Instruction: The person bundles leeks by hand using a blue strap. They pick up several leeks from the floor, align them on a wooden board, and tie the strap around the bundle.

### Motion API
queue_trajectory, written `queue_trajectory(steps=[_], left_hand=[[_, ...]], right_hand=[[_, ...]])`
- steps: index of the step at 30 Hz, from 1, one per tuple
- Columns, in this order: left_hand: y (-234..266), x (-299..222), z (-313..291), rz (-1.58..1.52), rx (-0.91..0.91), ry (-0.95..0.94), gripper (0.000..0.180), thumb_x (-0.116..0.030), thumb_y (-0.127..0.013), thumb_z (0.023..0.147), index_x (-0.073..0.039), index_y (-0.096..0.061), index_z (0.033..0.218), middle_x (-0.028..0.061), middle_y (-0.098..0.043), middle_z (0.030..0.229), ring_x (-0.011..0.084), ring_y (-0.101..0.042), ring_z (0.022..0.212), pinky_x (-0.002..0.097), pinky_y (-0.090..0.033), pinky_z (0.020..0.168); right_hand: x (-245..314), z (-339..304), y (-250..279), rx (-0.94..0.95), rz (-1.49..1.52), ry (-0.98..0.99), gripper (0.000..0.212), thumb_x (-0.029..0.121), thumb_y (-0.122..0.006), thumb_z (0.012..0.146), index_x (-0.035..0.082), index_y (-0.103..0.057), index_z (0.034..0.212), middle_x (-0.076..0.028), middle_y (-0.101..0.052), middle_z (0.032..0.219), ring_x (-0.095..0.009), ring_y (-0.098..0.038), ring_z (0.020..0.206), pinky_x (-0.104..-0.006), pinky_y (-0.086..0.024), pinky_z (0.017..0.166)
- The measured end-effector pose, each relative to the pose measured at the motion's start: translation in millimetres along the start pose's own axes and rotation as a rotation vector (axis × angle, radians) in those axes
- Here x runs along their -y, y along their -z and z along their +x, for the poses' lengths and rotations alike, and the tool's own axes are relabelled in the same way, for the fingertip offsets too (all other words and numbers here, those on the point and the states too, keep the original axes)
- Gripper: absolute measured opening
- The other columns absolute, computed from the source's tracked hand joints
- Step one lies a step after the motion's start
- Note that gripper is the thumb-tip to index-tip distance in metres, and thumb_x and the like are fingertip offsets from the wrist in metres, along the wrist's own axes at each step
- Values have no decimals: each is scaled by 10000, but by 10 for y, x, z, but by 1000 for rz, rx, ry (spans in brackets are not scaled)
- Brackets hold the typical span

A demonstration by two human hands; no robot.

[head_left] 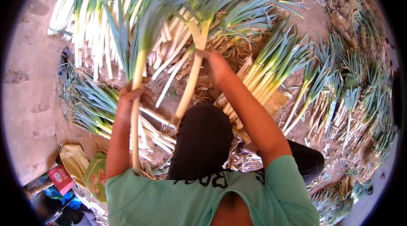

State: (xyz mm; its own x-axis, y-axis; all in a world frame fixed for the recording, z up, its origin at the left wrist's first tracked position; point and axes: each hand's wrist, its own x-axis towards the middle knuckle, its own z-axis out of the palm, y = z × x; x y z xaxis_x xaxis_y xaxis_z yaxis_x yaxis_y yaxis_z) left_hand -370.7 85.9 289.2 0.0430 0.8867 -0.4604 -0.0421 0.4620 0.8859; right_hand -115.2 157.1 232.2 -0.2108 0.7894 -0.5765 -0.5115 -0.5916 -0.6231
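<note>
My left hand [132,94] is closed around the pale stalk of a long leek [135,130], which stands nearly upright, its root end low beside my left forearm. Its green top is smeared by motion. My right hand [215,68] grips another leek [189,85] where the pale stalk turns green. That one leans to the upper right, with its root end beside my dark-trousered knee [205,135]. A pale outer leaf [195,33] splits away from its stalk just above my fingers; whether I pinch that leaf too is hidden.
A big heap of leeks [101,27] lies ahead and left, and a smaller pile [95,107] beside my left arm. Right of my right forearm lies a bundle of leeks [271,71]; more rows [347,99] stretch further right. Sacks [95,175] and a red box [60,178] sit lower left.
</note>
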Motion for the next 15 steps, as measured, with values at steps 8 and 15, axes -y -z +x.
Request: queue_trajectory(steps=[8, 15], left_hand=[[347, 332, 380, 956, -389, -626, 354, -209, -605, 875, 14, -557, 1146, 149, -660, 917, 204, -628, 862, 324, -477, 788], [-900, 141, 711, -190, 442, 120, 648, -468, -472, 931, 5, -364, 1360, 175, -590, 1182, 257, -636, 907, 357, -469, 752]], right_hand=[[941, 161, 464, -60, 7, 53, 196, 217, -549, 928, 27, -505, 905, 1, -480, 668, -75, -417, 517, -214, -347, 416], [736, -1106, 215, -14, -446, 87, 343, 215, -623, 857, -36, -515, 1064, -22, -518, 690, -90, -481, 523, -228, -405, 427]])
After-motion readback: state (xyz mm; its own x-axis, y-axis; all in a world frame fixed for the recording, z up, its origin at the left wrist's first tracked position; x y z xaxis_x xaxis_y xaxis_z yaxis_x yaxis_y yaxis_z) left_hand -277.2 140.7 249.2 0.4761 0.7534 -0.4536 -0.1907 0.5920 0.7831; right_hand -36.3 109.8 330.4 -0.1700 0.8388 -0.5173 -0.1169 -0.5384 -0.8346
